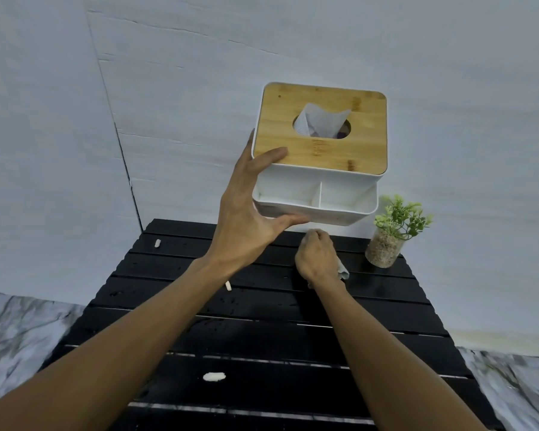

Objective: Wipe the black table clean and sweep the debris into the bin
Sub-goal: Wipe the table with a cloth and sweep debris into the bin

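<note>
My left hand (246, 209) grips the left side of a white tissue box (319, 169) with a bamboo lid and holds it lifted above the far edge of the black slatted table (262, 337). A tissue (319, 121) sticks out of the lid's opening. Below the box, my right hand (316, 258) is closed on a crumpled grey wipe (343, 272) and presses it on the table. White debris lies on the slats: one bit at the far left (157, 243), one beside my left forearm (228, 286), a larger one near the front (213, 376). No bin is in view.
A small green plant in a clear glass of pebbles (386, 244) stands at the table's far right corner. A pale wall (168, 88) rises right behind the table. Marble-patterned floor (13, 331) shows on both sides.
</note>
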Demonstrator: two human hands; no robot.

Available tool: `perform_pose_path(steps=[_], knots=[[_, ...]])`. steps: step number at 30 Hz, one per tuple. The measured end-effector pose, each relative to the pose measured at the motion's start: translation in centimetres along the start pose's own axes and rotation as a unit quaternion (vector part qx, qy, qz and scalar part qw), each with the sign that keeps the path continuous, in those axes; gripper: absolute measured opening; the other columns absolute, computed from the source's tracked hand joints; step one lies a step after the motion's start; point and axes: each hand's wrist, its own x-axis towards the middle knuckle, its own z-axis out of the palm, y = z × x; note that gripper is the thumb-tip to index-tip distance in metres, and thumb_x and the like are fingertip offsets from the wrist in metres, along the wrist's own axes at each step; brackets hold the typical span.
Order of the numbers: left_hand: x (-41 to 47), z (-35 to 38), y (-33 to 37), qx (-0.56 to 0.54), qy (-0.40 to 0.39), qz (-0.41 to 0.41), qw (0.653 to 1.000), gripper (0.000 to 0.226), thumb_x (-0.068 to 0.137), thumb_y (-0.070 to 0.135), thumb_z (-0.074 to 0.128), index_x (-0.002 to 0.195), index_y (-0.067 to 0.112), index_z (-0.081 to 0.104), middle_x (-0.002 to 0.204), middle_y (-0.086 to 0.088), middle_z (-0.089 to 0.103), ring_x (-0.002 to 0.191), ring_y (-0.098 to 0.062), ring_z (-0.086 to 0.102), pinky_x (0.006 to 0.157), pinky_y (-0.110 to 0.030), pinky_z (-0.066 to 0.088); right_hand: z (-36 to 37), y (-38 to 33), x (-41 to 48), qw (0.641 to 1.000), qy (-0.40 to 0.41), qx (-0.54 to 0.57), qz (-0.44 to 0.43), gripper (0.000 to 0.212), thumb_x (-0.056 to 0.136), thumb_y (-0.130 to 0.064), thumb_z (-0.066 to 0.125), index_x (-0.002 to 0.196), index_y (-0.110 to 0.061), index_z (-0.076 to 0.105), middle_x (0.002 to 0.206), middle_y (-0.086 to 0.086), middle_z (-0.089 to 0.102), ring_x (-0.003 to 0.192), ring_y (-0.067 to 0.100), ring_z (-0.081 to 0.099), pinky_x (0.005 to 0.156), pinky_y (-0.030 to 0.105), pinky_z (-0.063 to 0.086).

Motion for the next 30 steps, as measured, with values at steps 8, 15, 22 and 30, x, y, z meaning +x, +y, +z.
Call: perform_pose_path(steps=[8,15,22,30], knots=[[-0.3,-1.1,-0.1,0.004,0.001,-0.011,1.0,0.09,0.061,0.028,0.093,0.137,0.017,0.046,0.142,-0.001,0.046,0.134,-0.016,0.042,0.104,-0.047,0.044,0.9,-4.7,-2.6,0.963,-0.161,0.115,-0.185,0.032,0.103,-0.011,0.043,0.131,-0.004,0.057,0.136,0.011,0.056,0.126,0.025,0.052,0.103,0.029,0.039],[-0.9,-1.4,0.9,0.009,0.01,-0.029,0.999,0.091,0.058,0.029,0.093,0.135,0.025,0.045,0.139,0.0,0.048,0.13,-0.011,0.045,0.1,-0.039,0.048,-2.0,-3.7,-6.4,0.906,-0.267,0.257,-0.205,0.033,0.102,-0.001,0.045,0.124,-0.009,0.069,0.13,0.001,0.066,0.121,0.007,0.06,0.104,0.018,0.044],[-1.1,-1.8,0.9,0.007,0.012,-0.031,0.999,0.091,0.059,0.03,0.093,0.136,0.021,0.046,0.14,-0.001,0.048,0.131,-0.013,0.044,0.102,-0.044,0.046,-4.4,2.9,-2.0,0.982,-0.074,0.167,-0.043,0.036,0.103,-0.015,0.049,0.137,-0.007,0.056,0.137,0.008,0.059,0.12,0.019,0.06,0.099,0.017,0.043],[-1.5,-1.6,1.4,0.001,0.003,-0.04,0.999,0.091,0.059,0.029,0.093,0.137,0.022,0.046,0.141,0.001,0.047,0.133,-0.011,0.042,0.106,-0.042,0.043,-2.1,0.2,-5.6,0.958,-0.147,0.104,-0.223,0.041,0.102,-0.011,0.047,0.142,-0.01,0.054,0.149,0.008,0.051,0.14,0.022,0.046,0.116,0.042,0.038]])
